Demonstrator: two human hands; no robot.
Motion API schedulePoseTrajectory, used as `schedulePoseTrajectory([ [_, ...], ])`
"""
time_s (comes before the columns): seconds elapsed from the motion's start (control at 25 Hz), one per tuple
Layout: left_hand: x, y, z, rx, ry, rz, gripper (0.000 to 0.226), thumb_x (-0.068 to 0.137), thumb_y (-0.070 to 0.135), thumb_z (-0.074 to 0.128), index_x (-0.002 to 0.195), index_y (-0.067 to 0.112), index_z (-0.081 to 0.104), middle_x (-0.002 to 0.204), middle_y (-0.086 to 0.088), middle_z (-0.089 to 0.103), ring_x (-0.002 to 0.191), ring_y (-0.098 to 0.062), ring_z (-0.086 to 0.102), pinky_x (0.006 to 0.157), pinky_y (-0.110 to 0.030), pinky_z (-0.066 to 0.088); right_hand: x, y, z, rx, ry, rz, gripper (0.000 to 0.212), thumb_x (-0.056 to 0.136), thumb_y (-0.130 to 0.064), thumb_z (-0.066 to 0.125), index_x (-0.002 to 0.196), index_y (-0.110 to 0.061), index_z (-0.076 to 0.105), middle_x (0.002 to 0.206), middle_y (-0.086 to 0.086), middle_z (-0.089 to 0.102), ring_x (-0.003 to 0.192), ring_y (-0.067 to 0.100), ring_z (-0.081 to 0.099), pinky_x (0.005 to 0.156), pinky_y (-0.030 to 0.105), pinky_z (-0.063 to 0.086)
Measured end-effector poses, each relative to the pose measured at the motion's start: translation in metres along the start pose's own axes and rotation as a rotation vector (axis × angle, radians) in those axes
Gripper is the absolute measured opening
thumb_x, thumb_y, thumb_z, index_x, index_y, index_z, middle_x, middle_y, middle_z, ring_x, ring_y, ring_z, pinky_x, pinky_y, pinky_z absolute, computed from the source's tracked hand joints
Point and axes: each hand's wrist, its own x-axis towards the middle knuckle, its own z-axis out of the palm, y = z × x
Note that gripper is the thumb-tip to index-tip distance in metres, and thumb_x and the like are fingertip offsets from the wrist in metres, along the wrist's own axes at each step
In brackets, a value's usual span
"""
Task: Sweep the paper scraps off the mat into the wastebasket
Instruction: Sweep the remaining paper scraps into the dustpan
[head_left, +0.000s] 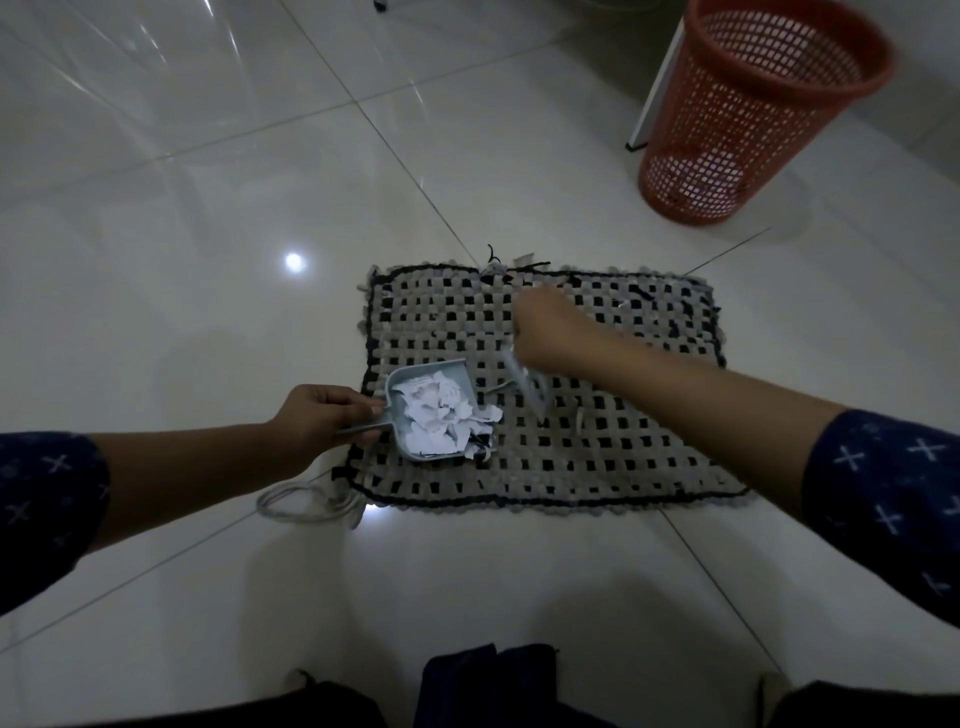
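Observation:
A woven grey-and-black mat lies on the tiled floor. My left hand grips the handle of a small grey dustpan resting on the mat's left edge. White paper scraps fill the pan and spill over its lip. My right hand holds a small brush, blurred, its bristles just right of the pan. A few small scraps lie on the mat beside the brush. The orange mesh wastebasket stands upright at the far right, beyond the mat.
A looped white cord lies on the floor by the mat's near left corner. A white panel leans behind the wastebasket. Glossy white floor tiles surround the mat. My knees show at the bottom edge.

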Motion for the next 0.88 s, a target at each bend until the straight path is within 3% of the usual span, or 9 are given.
schedulePoseTrajectory([
  [0.08, 0.001, 0.001, 0.001, 0.008, 0.001, 0.0, 0.008, 0.076, -0.008, 0.066, 0.074, -0.003, 0.071, 0.093, -0.021, 0.069, 0.066, -0.019, 0.071, 0.062, -0.024, 0.058, -0.016, -0.018, 0.021, 0.022, -0.067, -0.046, 0.042, 0.087, 0.005, 0.054, 0.051, -0.01, 0.036, 0.054, 0.003, 0.035, 0.046, 0.013, 0.032, 0.043, 0.021, 0.028],
  [0.16, 0.0, 0.001, 0.003, 0.004, 0.005, -0.008, 0.006, 0.076, -0.008, 0.066, 0.076, -0.004, 0.07, 0.094, -0.02, 0.069, 0.066, -0.019, 0.071, 0.06, -0.023, 0.058, -0.02, -0.034, 0.03, 0.07, -0.063, -0.13, 0.027, 0.083, 0.008, 0.053, 0.057, 0.002, 0.053, 0.059, 0.014, 0.053, 0.052, 0.022, 0.051, 0.047, 0.031, 0.046],
  [0.24, 0.0, 0.001, 0.003, 0.006, 0.004, -0.015, 0.006, 0.076, -0.007, 0.065, 0.081, -0.007, 0.068, 0.094, -0.02, 0.069, 0.068, -0.019, 0.071, 0.06, -0.023, 0.058, -0.012, -0.042, 0.021, 0.131, 0.0, -0.22, 0.017, 0.081, 0.009, 0.053, 0.088, 0.013, 0.068, 0.089, 0.027, 0.07, 0.081, 0.036, 0.068, 0.075, 0.047, 0.059],
  [0.36, -0.001, 0.003, 0.003, 0.001, -0.003, -0.022, 0.01, 0.076, -0.007, 0.066, 0.085, -0.009, 0.066, 0.094, -0.019, 0.069, 0.073, -0.021, 0.07, 0.063, -0.024, 0.058, 0.009, -0.031, -0.001, 0.094, 0.088, -0.199, 0.022, 0.083, 0.005, 0.054, 0.1, 0.009, 0.068, 0.102, 0.024, 0.071, 0.092, 0.033, 0.068, 0.086, 0.047, 0.057],
  [0.52, -0.002, 0.003, 0.0, -0.025, 0.001, -0.006, 0.009, 0.077, -0.008, 0.064, 0.085, -0.011, 0.065, 0.082, -0.01, 0.073, 0.067, -0.018, 0.071, 0.059, -0.023, 0.057, 0.032, 0.025, -0.018, -0.017, 0.196, -0.068, 0.017, 0.084, 0.0, 0.061, 0.097, 0.008, 0.07, 0.099, 0.021, 0.071, 0.089, 0.031, 0.068, 0.086, 0.045, 0.057],
  [0.6, 0.0, 0.003, -0.002, -0.035, -0.005, -0.007, 0.009, 0.077, -0.008, 0.064, 0.085, -0.011, 0.065, 0.083, -0.01, 0.073, 0.069, -0.02, 0.072, 0.064, -0.026, 0.059, 0.028, 0.039, -0.012, -0.098, 0.156, -0.046, 0.014, 0.087, 0.002, 0.058, 0.084, 0.008, 0.07, 0.088, 0.02, 0.07, 0.079, 0.03, 0.066, 0.082, 0.041, 0.057],
  [0.72, -0.001, 0.003, -0.002, -0.036, -0.007, -0.009, 0.007, 0.077, -0.009, 0.064, 0.084, -0.011, 0.065, 0.08, -0.01, 0.074, 0.069, -0.02, 0.072, 0.063, -0.026, 0.059, 0.017, 0.027, 0.005, -0.182, 0.052, -0.08, 0.044, 0.091, 0.0, 0.054, 0.049, -0.007, 0.042, 0.052, 0.008, 0.039, 0.045, 0.018, 0.036, 0.061, 0.03, 0.043],
  [0.8, -0.001, 0.003, -0.001, -0.043, -0.007, -0.014, 0.007, 0.077, -0.009, 0.064, 0.084, -0.011, 0.065, 0.079, -0.009, 0.074, 0.068, -0.02, 0.072, 0.06, -0.024, 0.058, 0.014, 0.01, 0.011, -0.177, -0.016, -0.148, 0.034, 0.087, 0.005, 0.054, 0.054, -0.002, 0.052, 0.056, 0.014, 0.048, 0.048, 0.02, 0.045, 0.056, 0.03, 0.047],
  [0.88, -0.001, 0.003, -0.001, -0.037, -0.016, -0.014, 0.012, 0.077, -0.008, 0.064, 0.088, -0.013, 0.065, 0.086, -0.013, 0.072, 0.071, -0.021, 0.072, 0.062, -0.025, 0.058, 0.013, 0.004, 0.006, -0.136, -0.074, -0.206, 0.016, 0.086, 0.006, 0.055, 0.085, 0.005, 0.071, 0.087, 0.018, 0.07, 0.063, 0.019, 0.062, 0.06, 0.028, 0.056],
])
